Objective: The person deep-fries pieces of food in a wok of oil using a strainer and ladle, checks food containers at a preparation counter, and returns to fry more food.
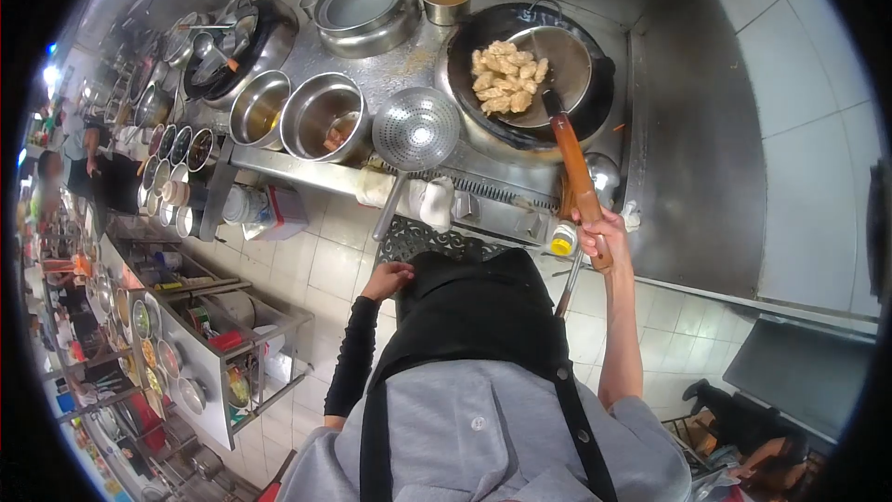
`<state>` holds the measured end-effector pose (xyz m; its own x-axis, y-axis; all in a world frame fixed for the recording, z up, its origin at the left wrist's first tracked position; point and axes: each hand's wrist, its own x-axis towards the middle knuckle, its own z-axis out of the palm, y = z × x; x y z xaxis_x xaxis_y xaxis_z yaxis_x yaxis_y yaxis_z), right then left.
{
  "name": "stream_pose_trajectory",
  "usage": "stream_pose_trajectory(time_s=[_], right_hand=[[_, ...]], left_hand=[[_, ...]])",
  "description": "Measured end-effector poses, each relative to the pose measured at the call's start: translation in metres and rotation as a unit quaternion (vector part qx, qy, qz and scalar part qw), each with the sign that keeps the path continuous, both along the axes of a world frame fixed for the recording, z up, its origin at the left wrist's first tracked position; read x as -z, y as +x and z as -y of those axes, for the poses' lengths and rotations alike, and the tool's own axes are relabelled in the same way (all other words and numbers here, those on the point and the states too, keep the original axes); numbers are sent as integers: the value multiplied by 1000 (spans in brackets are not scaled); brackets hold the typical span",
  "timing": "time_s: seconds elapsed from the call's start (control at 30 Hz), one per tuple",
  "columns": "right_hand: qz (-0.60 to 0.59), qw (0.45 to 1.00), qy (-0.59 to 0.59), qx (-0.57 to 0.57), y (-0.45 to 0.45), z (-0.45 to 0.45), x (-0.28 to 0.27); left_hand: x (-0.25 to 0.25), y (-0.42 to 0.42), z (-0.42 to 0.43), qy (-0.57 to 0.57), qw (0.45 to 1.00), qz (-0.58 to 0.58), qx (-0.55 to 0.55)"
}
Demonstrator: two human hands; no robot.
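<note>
My right hand (602, 234) is wrapped round the thick wooden handle (578, 167) of a round metal strainer (569, 56). The strainer's bowl hangs over a black wok (474, 37) on the range. Several pale golden, battered-looking pieces of food (508, 77) lie heaped at the strainer's left side. What lies in the wok beneath is mostly hidden. My left hand (388, 280) rests low beside my black apron (465, 307), its fingers loosely bent and nothing visible in them. A perforated ladle (416, 128) sits at the range's front, its handle sticking out above that hand.
Two steel pots (325, 116) (260, 107) stand left of the perforated ladle. Behind are a large lidded pot (367, 11) and a small pot of brownish liquid (447, 0). A yellow-capped bottle (562, 240) is near my right hand. Racks with bowls (192, 394) stand at left.
</note>
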<state>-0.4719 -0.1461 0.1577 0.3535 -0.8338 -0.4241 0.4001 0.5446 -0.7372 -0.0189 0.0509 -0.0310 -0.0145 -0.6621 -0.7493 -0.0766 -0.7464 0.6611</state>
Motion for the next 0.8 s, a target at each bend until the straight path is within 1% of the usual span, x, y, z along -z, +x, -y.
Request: stream_pose_trajectory(time_s=[0.07, 0.17, 0.27, 0.3, 0.43, 0.53, 0.57, 0.63, 0.7, 0.73, 0.8], right_hand=[[-40, 998, -16, 35, 14, -4, -17], [-121, 990, -24, 65, 27, 0, -17], [-184, 981, -34, 50, 24, 16, -17], [-190, 978, -25, 82, 32, 19, -27], [-241, 963, -70, 96, 50, 38, -29], [-326, 933, -111, 103, 63, 47, -24], [-350, 925, -113, 93, 63, 47, -23], [-399, 892, -181, 112, 65, 40, -24], [-454, 850, -240, 115, 68, 27, -35], [-442, 852, -247, 130, 67, 21, -37], [-414, 857, -261, 159, 67, 11, -38]], left_hand=[[2, 1, -4, -7, 1000, -13, -13], [8, -1, -14, -25, 999, -17, -17], [-18, -10, -6, -33, 999, -20, 10], [-26, -13, -1, -33, 999, -27, 26], [-77, -32, 27, -70, 990, -31, 118], [-140, -49, 46, -74, 977, 11, 201], [-153, -52, 46, -91, 974, 7, 207], [-176, -58, 46, -125, 968, -3, 219], [-209, -65, 47, -178, 963, 7, 200], [-224, -70, 48, -203, 961, 13, 189], [-249, -80, 60, -261, 944, -6, 203]])
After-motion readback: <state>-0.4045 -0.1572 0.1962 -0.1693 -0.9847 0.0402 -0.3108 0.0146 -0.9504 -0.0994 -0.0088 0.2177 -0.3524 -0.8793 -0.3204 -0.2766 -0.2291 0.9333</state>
